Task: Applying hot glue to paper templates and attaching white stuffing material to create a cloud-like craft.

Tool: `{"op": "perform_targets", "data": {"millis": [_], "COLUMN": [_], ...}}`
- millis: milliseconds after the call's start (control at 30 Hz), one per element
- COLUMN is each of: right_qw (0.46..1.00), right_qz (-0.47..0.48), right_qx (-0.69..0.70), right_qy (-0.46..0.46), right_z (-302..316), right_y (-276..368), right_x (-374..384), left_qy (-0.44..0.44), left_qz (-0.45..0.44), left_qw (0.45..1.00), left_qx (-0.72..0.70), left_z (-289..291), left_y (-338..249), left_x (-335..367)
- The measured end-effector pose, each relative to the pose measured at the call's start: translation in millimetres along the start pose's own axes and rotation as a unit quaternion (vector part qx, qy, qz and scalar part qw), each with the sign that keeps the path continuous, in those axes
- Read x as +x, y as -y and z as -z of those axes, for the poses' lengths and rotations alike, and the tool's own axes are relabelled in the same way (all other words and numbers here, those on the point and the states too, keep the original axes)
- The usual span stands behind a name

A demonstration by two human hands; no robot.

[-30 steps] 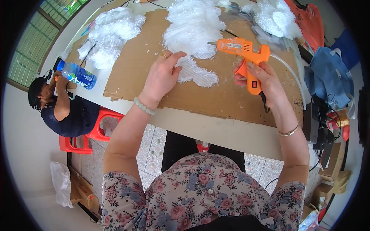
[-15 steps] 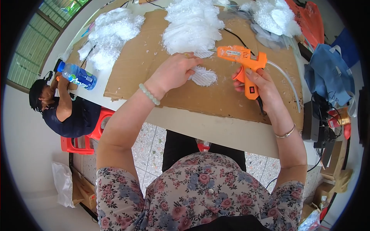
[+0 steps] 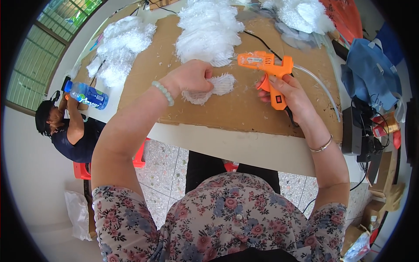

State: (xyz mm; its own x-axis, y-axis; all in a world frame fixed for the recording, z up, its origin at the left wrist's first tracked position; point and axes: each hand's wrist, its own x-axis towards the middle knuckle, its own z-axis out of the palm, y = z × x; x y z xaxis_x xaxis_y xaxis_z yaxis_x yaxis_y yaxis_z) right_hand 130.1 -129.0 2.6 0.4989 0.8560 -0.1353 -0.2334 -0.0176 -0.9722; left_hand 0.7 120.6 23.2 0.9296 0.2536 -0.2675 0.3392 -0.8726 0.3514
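My right hand (image 3: 288,91) is wrapped round the grip of an orange hot glue gun (image 3: 267,63), its fingers at the trigger. The gun's nozzle points left, and a clear glue stick (image 3: 321,85) bends out of its rear. My left hand (image 3: 190,76) is closed, fingertips pinching a small white fluffy fabric piece (image 3: 224,84) with a ribbed surface, lying on the cardboard (image 3: 244,107). Part of this fabric shows below the hand too; whether it is one piece or two I cannot tell. Just beyond lies a long overlapping row of white fluffy pieces (image 3: 207,30), close to the nozzle.
White fluffy heaps lie at far left (image 3: 122,41) and far right (image 3: 305,17). A water bottle (image 3: 87,94) lies near another person (image 3: 72,126) at the left. A blue cloth bag (image 3: 369,74) and dark boxes with cables (image 3: 352,135) are at the right. A black cord (image 3: 262,41) crosses the cardboard.
My left hand has drawn left and its fingers have curled in on the small fabric, more of which now shows. The glue gun sits slightly further left in view, still in my right hand.
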Motion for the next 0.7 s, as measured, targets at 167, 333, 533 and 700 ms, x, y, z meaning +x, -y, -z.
{"op": "perform_targets", "data": {"millis": [167,333,533,700], "right_qw": [0.999,0.992,0.973,0.967], "right_qz": [0.019,0.018,0.033,0.032], "right_qx": [-0.041,-0.119,-0.219,-0.249], "right_qy": [0.013,0.047,0.062,0.047], "right_z": [1,6,4,-4], "right_y": [0,-5,-5,1], "right_x": [1,3,0,-2], "left_qy": [-0.055,-0.13,-0.37,-0.368], "left_qz": [0.004,0.0,-0.149,-0.258], "left_qw": [0.998,0.991,0.912,0.884], "left_qx": [-0.035,0.016,0.096,0.126], "left_z": [-5,-12,-41,-56], "left_y": [10,6,2,-5], "left_x": [-6,-21,-42,-57]}}
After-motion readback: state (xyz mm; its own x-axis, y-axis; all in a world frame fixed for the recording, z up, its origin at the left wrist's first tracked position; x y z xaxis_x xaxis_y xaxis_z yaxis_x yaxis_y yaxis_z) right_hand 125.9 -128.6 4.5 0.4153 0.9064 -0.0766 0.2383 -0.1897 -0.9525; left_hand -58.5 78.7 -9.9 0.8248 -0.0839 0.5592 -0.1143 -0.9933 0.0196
